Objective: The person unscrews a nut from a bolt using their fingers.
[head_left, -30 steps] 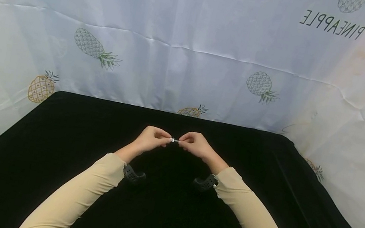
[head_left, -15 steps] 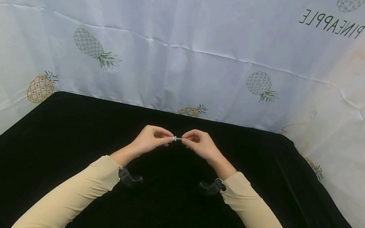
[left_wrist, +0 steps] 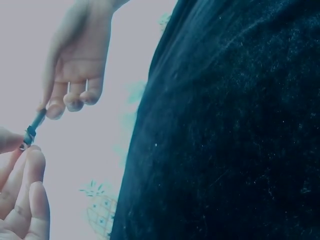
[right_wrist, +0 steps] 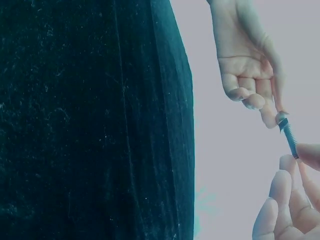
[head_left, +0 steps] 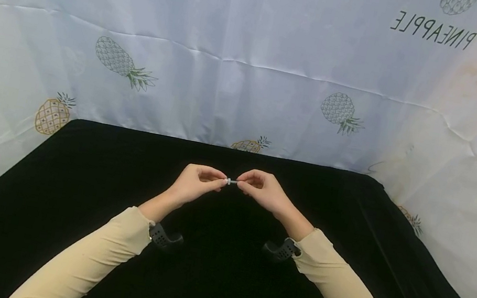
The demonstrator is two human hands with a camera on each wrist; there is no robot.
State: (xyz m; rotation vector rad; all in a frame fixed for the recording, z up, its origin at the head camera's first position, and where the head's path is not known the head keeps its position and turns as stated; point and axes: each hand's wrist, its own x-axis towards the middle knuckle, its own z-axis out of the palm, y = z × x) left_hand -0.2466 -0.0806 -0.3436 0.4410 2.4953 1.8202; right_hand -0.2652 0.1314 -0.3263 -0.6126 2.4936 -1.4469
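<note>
A small metal bolt (head_left: 233, 181) lies level between the two hands in the head view. My left hand (head_left: 196, 182) pinches its wider end between thumb and fingers. Thumb and index finger of my right hand (head_left: 263, 192) grip the opposite end of the shank. Screw thread shows along the bolt (right_wrist: 290, 137) in the right wrist view, with a wider collar beside the left fingertips. In the left wrist view the same bolt (left_wrist: 36, 121) spans the gap between both sets of fingertips, which partly hide its ends.
Black cloth (head_left: 216, 273) covers the table below the hands. A white curtain (head_left: 259, 30) printed with pineapples hangs behind the table and along its sides. Each wrist wears a dark camera mount, one on the left (head_left: 164, 237) and one on the right (head_left: 282, 250).
Both hands have shifted slightly right and up with the bolt, mostly in the first half second. The forearms have spread a little outward. Both grips stay on the bolt.
</note>
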